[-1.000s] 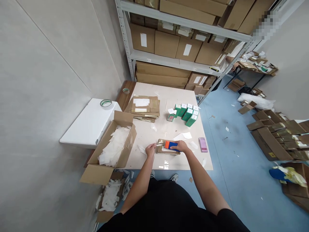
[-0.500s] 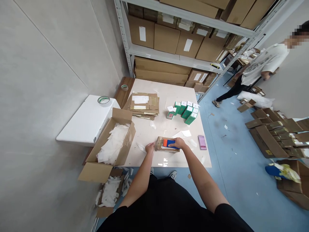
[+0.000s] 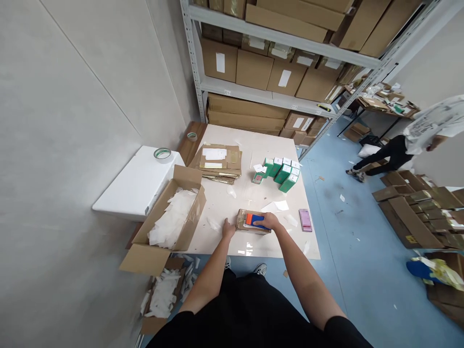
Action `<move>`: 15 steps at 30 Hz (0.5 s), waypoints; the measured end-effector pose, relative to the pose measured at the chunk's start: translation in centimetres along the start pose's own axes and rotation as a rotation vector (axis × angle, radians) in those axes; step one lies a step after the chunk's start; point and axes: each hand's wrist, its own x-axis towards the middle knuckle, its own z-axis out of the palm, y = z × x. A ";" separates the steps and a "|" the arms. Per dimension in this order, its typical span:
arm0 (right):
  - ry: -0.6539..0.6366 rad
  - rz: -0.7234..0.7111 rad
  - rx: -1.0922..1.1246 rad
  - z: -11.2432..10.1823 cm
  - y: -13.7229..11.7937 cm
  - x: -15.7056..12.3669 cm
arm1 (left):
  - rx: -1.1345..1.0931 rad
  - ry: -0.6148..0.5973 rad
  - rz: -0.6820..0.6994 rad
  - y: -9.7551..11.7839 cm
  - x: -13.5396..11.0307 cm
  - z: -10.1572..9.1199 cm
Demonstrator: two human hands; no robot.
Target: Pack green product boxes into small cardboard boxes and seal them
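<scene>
A small brown cardboard box (image 3: 242,222) with tape across it lies near the front edge of the table. On its top sits a blue-and-orange handheld tool (image 3: 250,220), whose exact kind I cannot make out. My right hand (image 3: 268,221) is closed around the tool's blue body, with the orange end pointing left. Beside the box's left end, my left hand (image 3: 228,229) is held with its fingers apart, touching or very near the cardboard. Scraps of white paper (image 3: 280,206) lie just behind the box.
Flattened cartons (image 3: 221,162) are stacked at the back left, and green boxes (image 3: 282,173) stand at the back right. A pink pack (image 3: 305,220) lies near the right edge. At left an open carton (image 3: 194,217) holds white paper. A person (image 3: 395,145) is at far right.
My left hand's fingers have loosened at the box's left end. My right hand keeps the tool on the box. The view has shifted slightly, and the person at right has moved further right.
</scene>
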 end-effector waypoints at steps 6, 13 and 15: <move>-0.007 0.009 -0.017 0.6 0.3 0.5 | 0.111 -0.232 0.417 2.5 0.9 -2.8; 0.011 0.013 -0.012 0.7 0.8 0.0 | 0.287 -0.397 0.413 6.4 2.4 -1.7; 0.047 0.025 -0.012 0.9 0.7 -0.4 | 0.262 -0.361 0.378 6.3 2.4 -1.4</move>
